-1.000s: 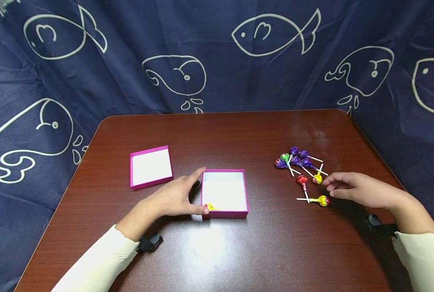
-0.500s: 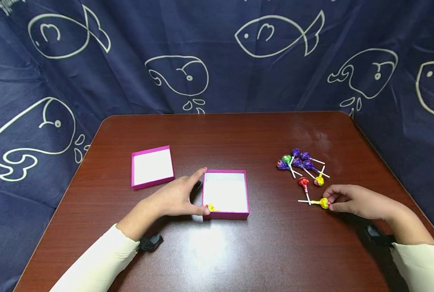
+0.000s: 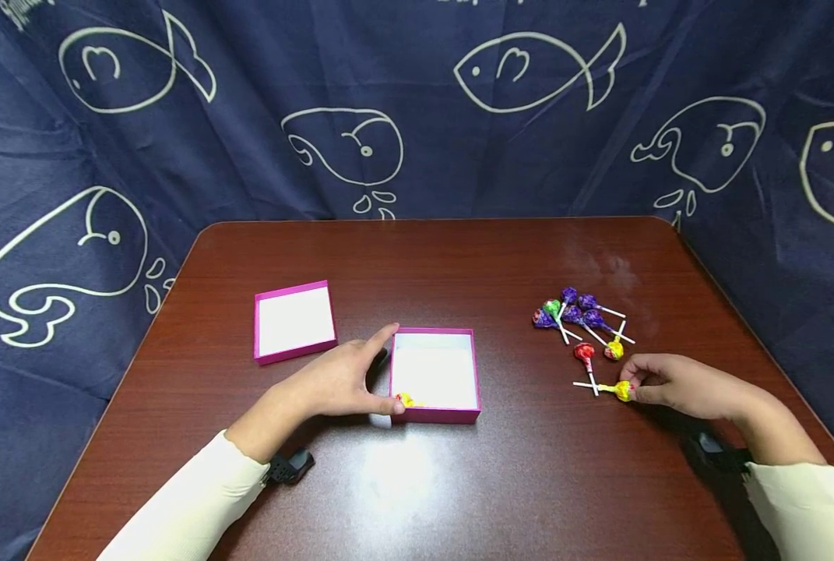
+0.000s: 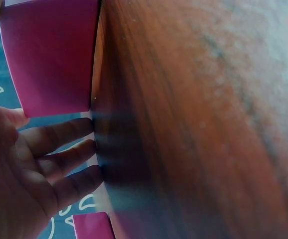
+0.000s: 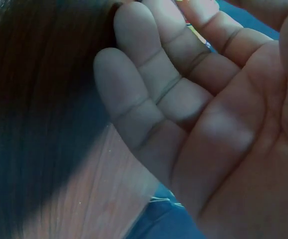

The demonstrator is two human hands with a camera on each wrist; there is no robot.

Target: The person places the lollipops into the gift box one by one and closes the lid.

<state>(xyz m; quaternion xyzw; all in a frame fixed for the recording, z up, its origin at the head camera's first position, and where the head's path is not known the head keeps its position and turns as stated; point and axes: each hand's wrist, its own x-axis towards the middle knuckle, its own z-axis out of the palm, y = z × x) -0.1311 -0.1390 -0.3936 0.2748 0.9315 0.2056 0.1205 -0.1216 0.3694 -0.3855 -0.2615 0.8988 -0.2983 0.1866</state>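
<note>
My left hand (image 3: pixel 350 379) holds the shallow pink box (image 3: pixel 435 414) by its left side, with the index finger at the far corner and the thumb at the near one. In the left wrist view the other fingers (image 4: pixel 67 162) stretch beside the box's pink wall (image 4: pixel 54 59). A yellow lollipop (image 3: pixel 405 399) lies inside the box, partly hidden by the thumb. On the right, my right hand (image 3: pixel 693 386) pinches the head of another yellow lollipop (image 3: pixel 623 390), whose stick points left. The right wrist view shows mostly the palm and fingers (image 5: pixel 134 40); the pinch is hidden there.
A red lollipop (image 3: pixel 584 353) lies with its stick against the held one's. Behind are a yellow lollipop (image 3: pixel 614 348), a green one (image 3: pixel 552 309) and several purple ones (image 3: pixel 593 318). A pink lid-like tray (image 3: pixel 296 357) lies left on the brown table (image 3: pixel 459 265).
My right hand has come down towards the near side and taken the head of the yellow lollipop between its fingertips. The left hand stays on the box.
</note>
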